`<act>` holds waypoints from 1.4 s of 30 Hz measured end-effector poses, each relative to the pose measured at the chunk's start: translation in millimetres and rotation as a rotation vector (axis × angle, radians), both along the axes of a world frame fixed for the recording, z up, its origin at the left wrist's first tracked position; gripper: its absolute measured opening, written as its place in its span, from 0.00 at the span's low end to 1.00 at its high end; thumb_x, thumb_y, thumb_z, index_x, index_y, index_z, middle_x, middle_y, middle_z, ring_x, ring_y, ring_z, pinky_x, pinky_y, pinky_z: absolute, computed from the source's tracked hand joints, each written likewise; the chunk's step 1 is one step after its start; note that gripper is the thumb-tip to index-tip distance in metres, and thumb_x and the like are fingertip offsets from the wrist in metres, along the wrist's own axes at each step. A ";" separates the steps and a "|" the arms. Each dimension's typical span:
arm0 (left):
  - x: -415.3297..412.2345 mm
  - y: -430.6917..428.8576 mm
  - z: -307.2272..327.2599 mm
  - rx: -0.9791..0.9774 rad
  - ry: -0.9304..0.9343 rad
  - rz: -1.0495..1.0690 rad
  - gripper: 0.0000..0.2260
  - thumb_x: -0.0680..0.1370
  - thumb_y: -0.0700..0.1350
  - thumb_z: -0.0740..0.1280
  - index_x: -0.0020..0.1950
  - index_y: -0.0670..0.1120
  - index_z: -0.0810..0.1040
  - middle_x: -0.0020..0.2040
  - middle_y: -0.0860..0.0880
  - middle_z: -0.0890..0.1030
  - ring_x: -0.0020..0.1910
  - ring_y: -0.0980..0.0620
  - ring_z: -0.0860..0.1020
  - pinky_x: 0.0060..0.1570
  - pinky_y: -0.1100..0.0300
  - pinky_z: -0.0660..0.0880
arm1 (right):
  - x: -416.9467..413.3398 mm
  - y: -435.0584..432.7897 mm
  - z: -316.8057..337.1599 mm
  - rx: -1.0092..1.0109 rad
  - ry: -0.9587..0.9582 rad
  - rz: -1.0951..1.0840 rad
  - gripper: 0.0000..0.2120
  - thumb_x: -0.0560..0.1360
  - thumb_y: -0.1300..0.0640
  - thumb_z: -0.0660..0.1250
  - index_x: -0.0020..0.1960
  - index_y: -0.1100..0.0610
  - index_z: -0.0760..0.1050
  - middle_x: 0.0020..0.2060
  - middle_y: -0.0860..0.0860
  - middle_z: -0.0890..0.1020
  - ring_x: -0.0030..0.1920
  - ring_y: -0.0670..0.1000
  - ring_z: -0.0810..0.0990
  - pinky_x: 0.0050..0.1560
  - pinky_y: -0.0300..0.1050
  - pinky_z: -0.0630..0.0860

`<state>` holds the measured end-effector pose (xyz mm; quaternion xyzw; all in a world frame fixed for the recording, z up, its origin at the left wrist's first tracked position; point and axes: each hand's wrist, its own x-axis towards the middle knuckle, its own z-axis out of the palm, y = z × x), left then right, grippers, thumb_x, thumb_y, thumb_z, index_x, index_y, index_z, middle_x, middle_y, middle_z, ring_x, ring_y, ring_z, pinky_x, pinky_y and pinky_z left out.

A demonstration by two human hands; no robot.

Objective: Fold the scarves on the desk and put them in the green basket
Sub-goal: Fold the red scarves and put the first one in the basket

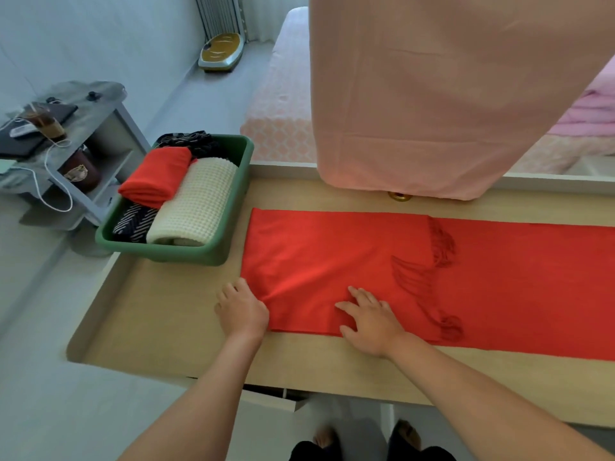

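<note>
Red scarf (332, 261) under right hand (369, 322)

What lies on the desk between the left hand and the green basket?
Nothing: in the head view, only bare desk shows between the left hand and the green basket. The hand grips the edge of the red scarf.

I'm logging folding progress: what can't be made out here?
Head view:
1. Long red fringed scarf: right end cut off by the frame edge.
2. Small gold round object: mostly hidden by the hanging pink cloth.
3. Left hand: fingertips hidden under its curled knuckles at the scarf's corner.
</note>
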<state>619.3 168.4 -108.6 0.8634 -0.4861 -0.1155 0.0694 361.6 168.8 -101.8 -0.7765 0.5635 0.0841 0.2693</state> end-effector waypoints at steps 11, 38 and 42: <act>-238.2 -52.4 39.3 -0.084 0.315 -0.753 0.18 0.77 0.48 0.64 0.66 0.46 0.71 0.61 0.44 0.74 0.62 0.42 0.72 0.60 0.49 0.70 | -195.3 -17.6 40.2 -0.174 -0.069 -0.445 0.20 0.78 0.51 0.63 0.70 0.48 0.71 0.69 0.51 0.70 0.70 0.54 0.70 0.69 0.54 0.68; -811.4 -55.5 10.5 0.175 0.348 -1.215 0.25 0.79 0.45 0.62 0.75 0.55 0.64 0.63 0.46 0.73 0.62 0.43 0.73 0.55 0.48 0.74 | -711.0 10.9 -2.1 -0.142 0.181 -0.933 0.38 0.77 0.65 0.57 0.80 0.43 0.46 0.79 0.53 0.49 0.63 0.60 0.76 0.58 0.51 0.75; -852.5 -65.1 1.0 0.211 0.308 -1.223 0.30 0.77 0.51 0.66 0.77 0.57 0.59 0.64 0.45 0.70 0.64 0.44 0.70 0.55 0.48 0.75 | -749.2 0.6 -15.3 -0.158 0.197 -0.930 0.28 0.80 0.61 0.58 0.78 0.48 0.58 0.68 0.55 0.69 0.60 0.60 0.78 0.55 0.51 0.75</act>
